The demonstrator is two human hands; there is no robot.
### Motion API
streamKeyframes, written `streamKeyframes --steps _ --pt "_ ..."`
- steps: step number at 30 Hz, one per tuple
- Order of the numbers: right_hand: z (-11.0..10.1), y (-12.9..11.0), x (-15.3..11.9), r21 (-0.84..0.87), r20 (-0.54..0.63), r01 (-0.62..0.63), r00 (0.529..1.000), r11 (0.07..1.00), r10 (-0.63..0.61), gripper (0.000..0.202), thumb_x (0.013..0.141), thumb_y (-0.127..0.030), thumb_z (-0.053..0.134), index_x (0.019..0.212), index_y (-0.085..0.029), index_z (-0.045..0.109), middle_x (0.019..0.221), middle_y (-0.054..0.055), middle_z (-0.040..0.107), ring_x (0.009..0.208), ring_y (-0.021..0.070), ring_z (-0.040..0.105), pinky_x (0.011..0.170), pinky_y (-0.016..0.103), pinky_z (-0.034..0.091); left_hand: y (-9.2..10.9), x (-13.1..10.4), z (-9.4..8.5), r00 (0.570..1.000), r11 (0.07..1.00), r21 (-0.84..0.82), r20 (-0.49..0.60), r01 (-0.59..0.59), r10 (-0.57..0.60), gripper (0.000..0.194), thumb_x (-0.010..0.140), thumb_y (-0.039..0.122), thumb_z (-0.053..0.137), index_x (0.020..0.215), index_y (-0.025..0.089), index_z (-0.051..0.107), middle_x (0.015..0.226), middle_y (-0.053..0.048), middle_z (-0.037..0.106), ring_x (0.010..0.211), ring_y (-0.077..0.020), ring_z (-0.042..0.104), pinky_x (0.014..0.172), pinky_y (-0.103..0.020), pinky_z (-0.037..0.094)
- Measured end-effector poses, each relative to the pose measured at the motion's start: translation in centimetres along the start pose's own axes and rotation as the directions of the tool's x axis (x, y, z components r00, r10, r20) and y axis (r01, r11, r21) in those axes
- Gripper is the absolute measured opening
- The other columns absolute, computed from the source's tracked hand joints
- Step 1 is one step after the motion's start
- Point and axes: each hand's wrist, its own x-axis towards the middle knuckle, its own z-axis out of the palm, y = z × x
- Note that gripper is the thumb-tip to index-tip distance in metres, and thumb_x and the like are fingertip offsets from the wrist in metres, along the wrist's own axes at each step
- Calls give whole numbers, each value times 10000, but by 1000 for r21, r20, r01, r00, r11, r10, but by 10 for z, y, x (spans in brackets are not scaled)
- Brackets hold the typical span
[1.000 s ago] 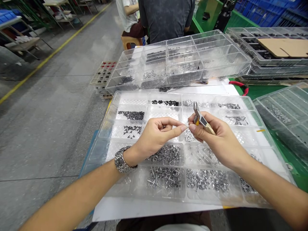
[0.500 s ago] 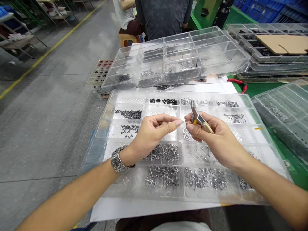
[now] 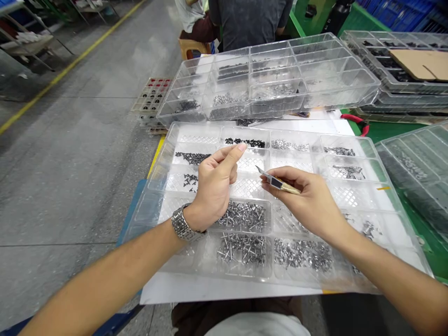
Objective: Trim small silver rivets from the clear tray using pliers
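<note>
My left hand (image 3: 217, 179), with a metal watch (image 3: 184, 224) on its wrist, is closed in a pinch over the clear compartment tray (image 3: 238, 275). Anything between its thumb and finger is too small to make out. My right hand (image 3: 308, 196) grips small pliers (image 3: 278, 182), whose jaws point up and left towards my left hand without touching it. Beneath both hands, the tray holds silver pins (image 3: 243, 249), black pieces (image 3: 247, 142) and other small metal parts.
Behind lies another clear tray (image 3: 231, 114). Stacked trays (image 3: 381, 91) and red-handled pliers (image 3: 364, 128) are at the back right, a tilted tray (image 3: 420, 158) at the right. A seated person (image 3: 250, 23) is beyond. Small sample trays (image 3: 150, 100) stand at the left.
My left hand has turned upright, its thumb pointing up, and moved away from the pliers. The pliers in my right hand have tilted flatter and slightly lower. The view has shifted slightly.
</note>
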Motion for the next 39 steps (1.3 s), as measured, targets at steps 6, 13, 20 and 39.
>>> streamKeyframes --steps 6,13,20,39 --pt "1 5 3 41 38 -59 998 997 58 195 911 -431 955 1047 -303 896 1089 33 889 987 257 814 887 417 627 -2 1 0 1000 1000 8 -19 -3 3 199 878 358 942 884 189 836 597 99 294 546 -85 167 481 -291 165" --pt "-10 1 9 94 -127 -59 989 994 70 144 944 -417 924 1046 -325 881 951 13 784 776 176 628 680 327 505 -2 -5 -3 987 965 204 23 -162 161 181 926 396 926 995 232 889 603 76 372 553 -94 251 500 -292 202" --pt "-34 7 27 371 -333 2 934 928 131 207 863 -307 961 1009 -282 816 907 -15 644 762 139 521 633 284 421 -6 -33 0 632 627 368 728 -687 265 105 1009 223 843 1105 198 877 595 72 500 522 -86 396 511 -277 333" --pt "-37 -3 22 381 -218 -78 961 921 172 192 939 -311 852 1080 -251 736 1070 27 772 795 147 593 642 286 470 -11 -40 10 748 728 610 631 -313 -207 271 1073 377 708 1212 246 900 580 48 402 529 -137 298 538 -306 258"
